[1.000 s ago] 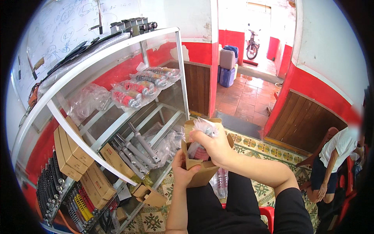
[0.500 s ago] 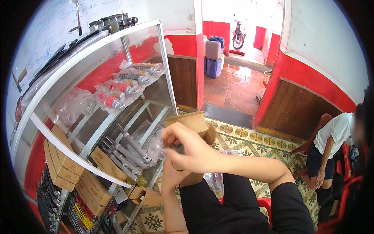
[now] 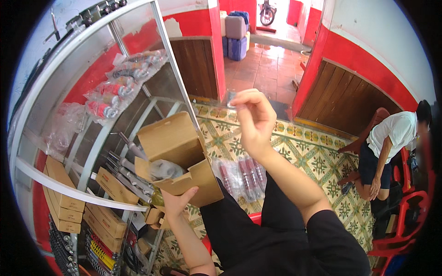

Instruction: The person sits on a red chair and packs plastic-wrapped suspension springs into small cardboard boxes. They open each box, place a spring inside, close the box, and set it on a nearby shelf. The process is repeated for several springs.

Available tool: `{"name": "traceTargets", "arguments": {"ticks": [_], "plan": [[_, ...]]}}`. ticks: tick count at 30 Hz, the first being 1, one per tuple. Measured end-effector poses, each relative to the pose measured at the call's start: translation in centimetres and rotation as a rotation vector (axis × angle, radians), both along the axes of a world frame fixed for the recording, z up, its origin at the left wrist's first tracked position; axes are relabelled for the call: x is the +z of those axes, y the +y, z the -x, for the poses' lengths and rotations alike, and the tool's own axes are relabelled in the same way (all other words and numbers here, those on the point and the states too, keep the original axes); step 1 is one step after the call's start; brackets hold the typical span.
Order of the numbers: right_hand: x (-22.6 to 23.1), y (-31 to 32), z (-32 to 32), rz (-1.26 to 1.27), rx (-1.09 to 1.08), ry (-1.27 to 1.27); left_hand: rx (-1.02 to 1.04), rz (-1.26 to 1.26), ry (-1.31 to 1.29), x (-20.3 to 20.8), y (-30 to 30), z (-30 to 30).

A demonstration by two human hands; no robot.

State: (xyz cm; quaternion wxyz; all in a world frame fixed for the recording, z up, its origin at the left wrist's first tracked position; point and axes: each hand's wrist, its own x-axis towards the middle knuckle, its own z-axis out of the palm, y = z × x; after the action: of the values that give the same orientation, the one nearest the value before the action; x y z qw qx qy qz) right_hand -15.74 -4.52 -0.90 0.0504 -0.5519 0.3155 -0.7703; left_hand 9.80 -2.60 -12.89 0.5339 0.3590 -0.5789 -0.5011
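An open cardboard box (image 3: 198, 184) tilts above my lap, its flaps standing up. My left hand (image 3: 178, 200) grips its lower near side, thumb against the cardboard. Inside lies a greyish part wrapped in clear plastic (image 3: 165, 170); its kind is hidden. My right hand (image 3: 258, 122) is raised beyond the box, fingers curled and pinched together. At its fingertips shows a small piece of clear plastic (image 3: 231, 98), too blurred to make out fully. On the floor past my knees lie several red shock absorbers in clear plastic (image 3: 244, 177).
To the left, a metal shelf rack (image 3: 177, 76) carries bagged shock absorbers (image 3: 103, 109), grey fork tubes (image 3: 131, 177) and long cardboard boxes (image 3: 62, 198). A person (image 3: 386, 147) sits at the right by red chairs (image 3: 410, 216). Plastic jugs (image 3: 237, 48) stand near the doorway.
My hands have moved apart: the right went up and away to the right, while the left now holds the box lower left. The box's inside and the bagged shock absorbers are now uncovered.
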Motion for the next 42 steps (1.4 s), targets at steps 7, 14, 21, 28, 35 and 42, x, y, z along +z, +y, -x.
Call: {"name": "traceTargets", "arguments": {"ticks": [7,14,21,28,35,42], "plan": [[-33.0,-4.4,3.3,-0.867,-0.107,-1.135,0.236,0.004,0.137,-2.5,0.0,1.4],[-62.2,6.5,-0.5,-1.748,-0.508,-1.018,0.195,-0.046,0.156,-5.4,0.1,0.4],[-61.0,7.1,-2.0,-2.089,-0.366,-0.326,0.272,0.127,0.207,-8.8,0.2,-5.1],[-63.7,3.6,-0.1,-2.279,-0.294,-0.400,-0.480,-0.165,0.420,-3.9,-6.9,-13.1],[-66.9,5.4,0.7,-2.484,-0.451,-0.401,-0.322,-0.510,0.150,-13.2,-13.8,-5.9],[-74.0,8.5,3.5,-2.345,-0.254,-0.418,-0.153,-0.729,-0.602,-37.8,-22.0,11.5]]}}
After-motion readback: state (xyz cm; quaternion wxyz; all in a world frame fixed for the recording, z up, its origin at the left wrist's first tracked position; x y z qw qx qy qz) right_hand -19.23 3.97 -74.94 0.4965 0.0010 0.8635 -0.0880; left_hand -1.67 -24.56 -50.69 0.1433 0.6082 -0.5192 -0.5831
